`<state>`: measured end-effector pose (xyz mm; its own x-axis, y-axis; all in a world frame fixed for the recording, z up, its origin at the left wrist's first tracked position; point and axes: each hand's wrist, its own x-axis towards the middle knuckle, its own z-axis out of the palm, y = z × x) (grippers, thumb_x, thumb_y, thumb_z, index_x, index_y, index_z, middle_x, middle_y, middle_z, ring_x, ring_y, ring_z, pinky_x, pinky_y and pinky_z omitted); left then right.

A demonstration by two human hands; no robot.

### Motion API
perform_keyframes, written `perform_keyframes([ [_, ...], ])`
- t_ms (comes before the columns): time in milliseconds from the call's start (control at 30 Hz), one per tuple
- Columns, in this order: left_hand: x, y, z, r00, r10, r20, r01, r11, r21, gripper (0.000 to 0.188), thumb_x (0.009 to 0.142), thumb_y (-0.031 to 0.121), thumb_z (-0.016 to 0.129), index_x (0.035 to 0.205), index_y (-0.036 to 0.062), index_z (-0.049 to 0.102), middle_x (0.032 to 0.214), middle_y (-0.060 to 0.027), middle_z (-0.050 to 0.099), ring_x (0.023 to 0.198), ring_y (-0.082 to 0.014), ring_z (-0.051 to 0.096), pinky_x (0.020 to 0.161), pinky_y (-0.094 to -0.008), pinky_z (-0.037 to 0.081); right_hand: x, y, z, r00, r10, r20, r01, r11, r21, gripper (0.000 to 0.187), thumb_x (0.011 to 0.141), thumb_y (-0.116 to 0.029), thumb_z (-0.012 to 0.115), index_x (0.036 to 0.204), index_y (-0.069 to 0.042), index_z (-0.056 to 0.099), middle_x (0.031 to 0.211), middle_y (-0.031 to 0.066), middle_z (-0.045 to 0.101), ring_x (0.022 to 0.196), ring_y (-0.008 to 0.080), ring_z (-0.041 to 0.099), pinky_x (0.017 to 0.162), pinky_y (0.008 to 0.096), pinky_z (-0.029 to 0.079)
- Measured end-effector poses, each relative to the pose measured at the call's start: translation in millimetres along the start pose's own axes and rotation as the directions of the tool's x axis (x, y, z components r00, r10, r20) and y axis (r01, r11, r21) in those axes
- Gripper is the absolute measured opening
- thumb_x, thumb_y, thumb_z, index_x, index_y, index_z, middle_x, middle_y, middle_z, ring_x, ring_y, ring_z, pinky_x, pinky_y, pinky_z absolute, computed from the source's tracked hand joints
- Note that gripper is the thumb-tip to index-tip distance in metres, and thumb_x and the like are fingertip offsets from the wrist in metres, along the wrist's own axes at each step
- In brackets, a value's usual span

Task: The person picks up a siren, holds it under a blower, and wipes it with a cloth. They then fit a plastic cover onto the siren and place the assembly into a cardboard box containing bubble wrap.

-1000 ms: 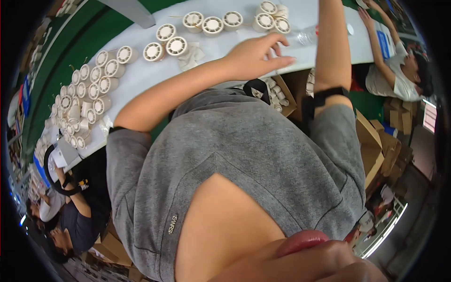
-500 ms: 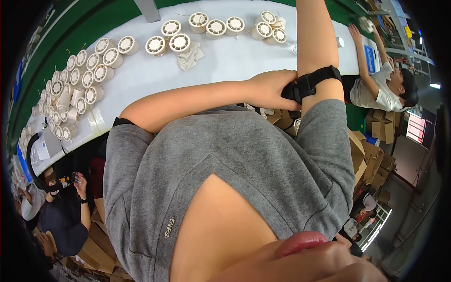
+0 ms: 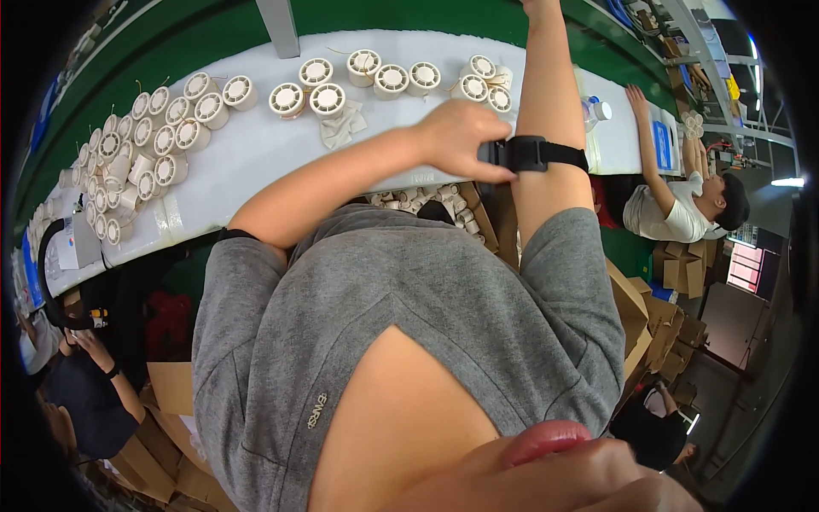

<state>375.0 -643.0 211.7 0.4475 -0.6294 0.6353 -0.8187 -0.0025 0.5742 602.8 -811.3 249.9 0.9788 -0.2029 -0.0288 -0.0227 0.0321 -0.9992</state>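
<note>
My left hand [image 3: 465, 136] reaches across my body and is closed on the black box-like part of an armband [image 3: 559, 155]. That armband goes round my right forearm, just beyond the elbow. Thumb and fingers press on the box, which they partly hide. My right arm stretches away over the table, and only a bit of my right hand [image 3: 539, 7] shows at the top edge, its fingers cut off by the frame. Closest to my left hand on the table are white round slotted-top parts [image 3: 483, 77], in a small cluster.
Many more white round parts [image 3: 145, 136] crowd the table's left side. A white cloth [image 3: 343, 126] lies mid-table, and a clear bottle [image 3: 595, 111] stands right of my arm. Below the edge is a carton of white pieces [image 3: 465, 209]. Co-workers [image 3: 674, 209] are at both sides.
My left hand has moved away from my body along with the armband and right forearm, which swung slightly left. The carton of white pieces now shows more.
</note>
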Motion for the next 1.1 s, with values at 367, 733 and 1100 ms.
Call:
perform_keyframes([
  [367,0,-39,-31,0.988,0.042,0.149,-0.070,0.980,0.185,0.038,0.063,0.041,0.065,0.071,0.0056,0.052,0.062,-0.0084,0.050,0.061,-0.0272,0.051,0.054,-0.0345,0.040,-26,64,44,0.992,0.115,0.047,-0.113,0.993,-0.042,0.022,0.081,-0.022,0.050,0.091,-0.003,0.052,0.070,0.0113,0.058,0.053,0.0161,0.055,0.043,0.0271,0.044],
  [733,0,35,-16,0.970,-0.090,-0.225,0.152,0.949,0.275,0.038,0.065,0.040,0.065,0.078,0.0063,0.053,0.076,-0.0067,0.052,0.071,-0.0217,0.052,0.058,-0.0321,0.042,-41,40,87,0.988,-0.021,0.156,0.071,0.944,-0.323,0.021,0.079,-0.021,0.051,0.083,-0.001,0.055,0.063,0.0106,0.057,0.053,0.0171,0.055,0.043,0.0275,0.043],
  [1100,17,40,-19,0.979,-0.197,-0.061,0.194,0.980,-0.041,0.026,0.071,0.027,0.063,0.075,0.0043,0.051,0.077,-0.0038,0.046,0.067,-0.0181,0.048,0.058,-0.0273,0.038,-78,32,134,0.740,-0.355,0.571,0.672,0.403,-0.621,0.020,0.074,-0.022,0.049,0.080,-0.005,0.058,0.072,0.0164,0.058,0.073,0.0327,0.056,0.063,0.0413,0.044],
])
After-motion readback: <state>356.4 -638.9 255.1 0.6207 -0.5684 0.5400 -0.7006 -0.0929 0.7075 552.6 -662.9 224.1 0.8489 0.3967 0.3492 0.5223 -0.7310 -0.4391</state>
